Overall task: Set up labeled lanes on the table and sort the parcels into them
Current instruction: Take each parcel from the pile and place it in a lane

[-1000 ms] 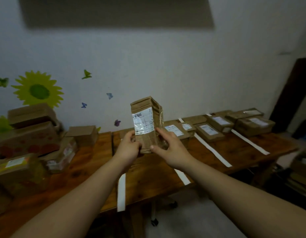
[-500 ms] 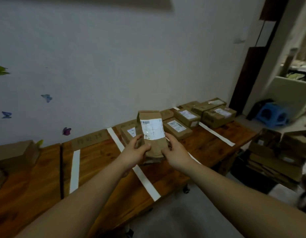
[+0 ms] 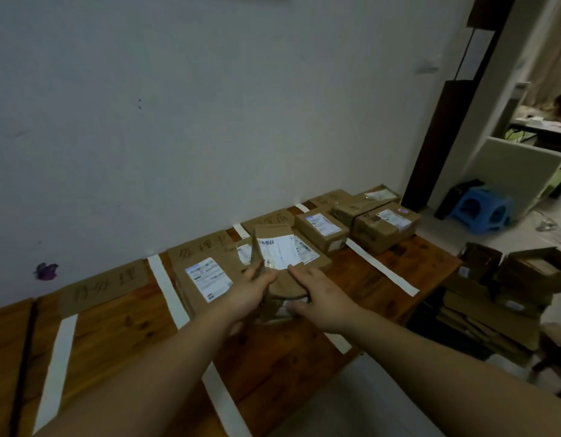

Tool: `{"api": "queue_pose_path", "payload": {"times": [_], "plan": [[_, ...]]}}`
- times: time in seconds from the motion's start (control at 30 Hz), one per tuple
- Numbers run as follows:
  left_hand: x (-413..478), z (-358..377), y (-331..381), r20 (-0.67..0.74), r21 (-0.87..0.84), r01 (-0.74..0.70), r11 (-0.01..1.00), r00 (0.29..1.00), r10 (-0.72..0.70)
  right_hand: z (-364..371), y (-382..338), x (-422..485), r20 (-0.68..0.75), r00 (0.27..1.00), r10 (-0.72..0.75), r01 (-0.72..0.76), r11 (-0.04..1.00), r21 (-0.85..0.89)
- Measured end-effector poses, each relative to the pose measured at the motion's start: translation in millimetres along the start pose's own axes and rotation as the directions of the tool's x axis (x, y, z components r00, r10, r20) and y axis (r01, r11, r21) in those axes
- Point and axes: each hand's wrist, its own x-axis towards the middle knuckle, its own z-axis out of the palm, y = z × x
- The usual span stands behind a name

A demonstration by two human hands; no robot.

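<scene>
Brown cardboard parcel with a white shipping label point(image 3: 277, 263), held in both grips over the reddish wooden tabletop point(image 3: 124, 329).
The parcel sits tilted between the grips, label up, in a lane edged by a white tape strip point(image 3: 168, 291). The left grip point(image 3: 250, 294) is curled narrow round its left edge. The right grip point(image 3: 323, 298) lies flatter on the lower right part, fingers nearly straight on top and thumb beneath, pinching it. Just to its left, a flat brown labelled packet point(image 3: 206, 279) lies before a handwritten cardboard lane sign point(image 3: 200, 249).
</scene>
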Motion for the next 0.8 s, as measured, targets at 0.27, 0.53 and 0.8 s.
{"api": "queue_pose_path", "payload": {"times": [0.27, 0.53, 0.8], "plan": [[84.4, 76.6, 6.0, -0.105, 0.0, 0.045, 0.999, 0.993, -0.045, -45.6, 103.0, 71.6, 0.103, 0.991, -0.089, 0.106, 0.98, -0.169], [175.2, 133.4, 0.6, -0.295, -0.035, 0.062, 0.997, 0.953, -0.07, -59.9, 180.2, 149.0, 0.203, 0.96, -0.193, 0.254, 0.906, -0.338], [237.1, 141.2, -3.9, -0.341, 0.132, 0.063, 0.989, 0.94, -0.014, -53.2, 229.6, 212.7, 0.235, 0.962, -0.139, 0.227, 0.884, -0.409]]}}
